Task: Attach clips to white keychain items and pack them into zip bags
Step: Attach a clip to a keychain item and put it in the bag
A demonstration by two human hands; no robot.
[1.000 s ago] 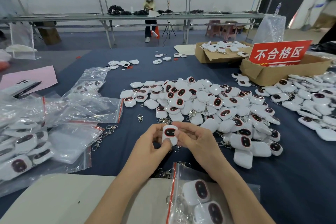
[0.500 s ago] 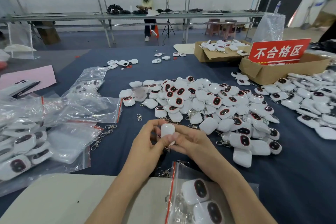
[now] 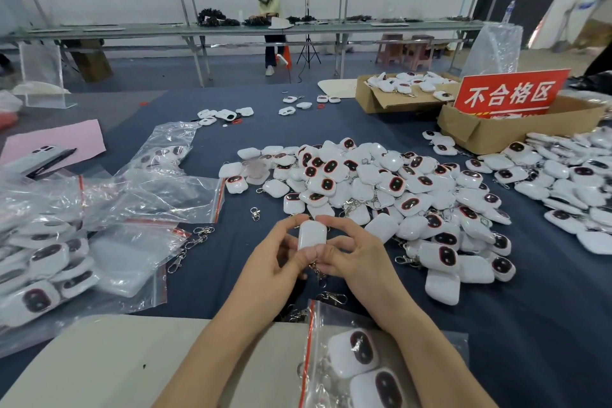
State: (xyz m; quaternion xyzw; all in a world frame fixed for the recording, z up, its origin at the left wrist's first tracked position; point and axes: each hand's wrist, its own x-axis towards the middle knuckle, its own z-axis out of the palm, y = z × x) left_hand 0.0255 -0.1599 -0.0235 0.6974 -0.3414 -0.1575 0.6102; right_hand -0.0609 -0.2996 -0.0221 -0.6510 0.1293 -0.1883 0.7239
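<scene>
Dark blue cloth covers the counter [image 3: 546, 325] I am looking down on. Nearest me, a zip bag [image 3: 331, 321] with a red seal strip lies partly on a cream board [image 3: 99, 358] and holds two white pieces with dark oval faces.

Just beyond it, my left hand [image 3: 275, 262] and right hand [image 3: 351, 258] meet above the cloth. The fingers [image 3: 291, 222] of both are curled round one white keychain item [image 3: 311, 235], held upright between them with its plain side toward me. A metal clip [image 3: 318, 270] hangs under it; I cannot tell whether it is attached. Loose clips [image 3: 332, 297] lie on the cloth below the hands.

To the left, clear bags [image 3: 149, 189] lie heaped, some of them filled. Past the hands spreads a big pile [image 3: 381, 189] of the same white pieces. Behind it on the right stand two cardboard boxes [image 3: 490, 132], one with a red sign [image 3: 510, 93]. At the far wall a person [image 3: 270, 10] stands at a long bench [image 3: 231, 30].
</scene>
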